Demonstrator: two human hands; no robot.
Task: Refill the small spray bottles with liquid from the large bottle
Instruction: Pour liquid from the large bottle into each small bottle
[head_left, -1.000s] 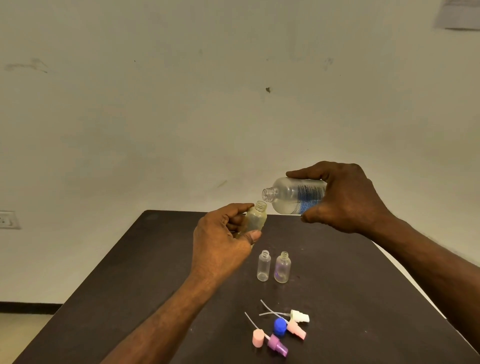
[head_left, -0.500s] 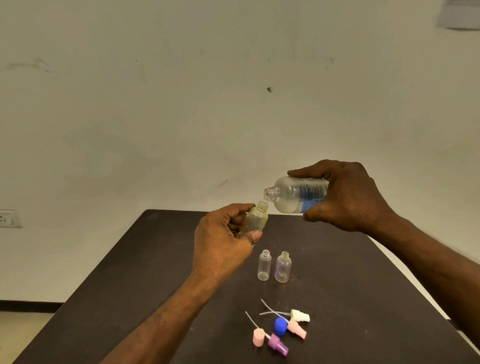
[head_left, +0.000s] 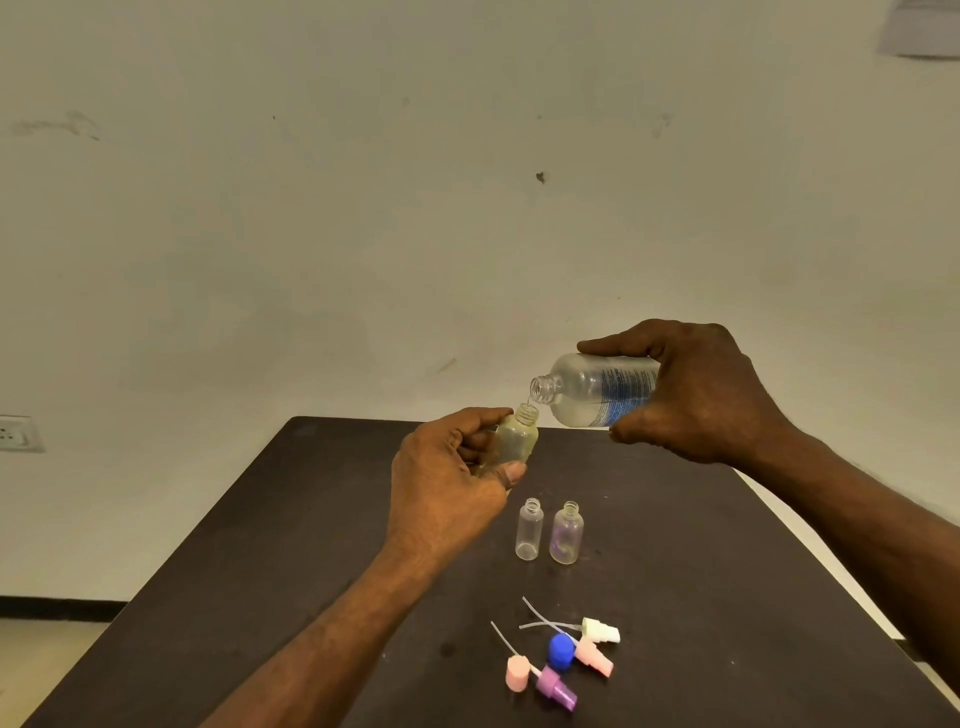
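Head view, over a dark table (head_left: 291, 545): the right hand (head_left: 711, 395) clamped around the large clear bottle (head_left: 597, 389), tipped almost level, its open mouth just above and beside the neck of a small yellowish bottle (head_left: 514, 436) that the left hand (head_left: 447, 488) pinched upright between thumb and fingers. Pouring well here appeared to call for a slow, slight tilt, the two mouths kept close and lined up, and the small bottle held plumb so a thin stream would land inside the narrow neck. Below the left hand's fingertips, two more small spray bottles stood uncapped side by side: a clear one (head_left: 529, 530) and a faintly purple one (head_left: 566, 534). Nearer the person, beneath the right forearm, lay a cluster of loose tops: a white sprayer (head_left: 602, 631), a blue cap (head_left: 561, 649), a pink sprayer (head_left: 595, 657), a purple sprayer (head_left: 556, 686) and a pink cap (head_left: 517, 674). A trickle seemed to show at the lip, though too faint to confirm. Fill level in the held bottle was masked by fingers and tint; the large bottle's base sat hidden in the palm, its label unreadable.
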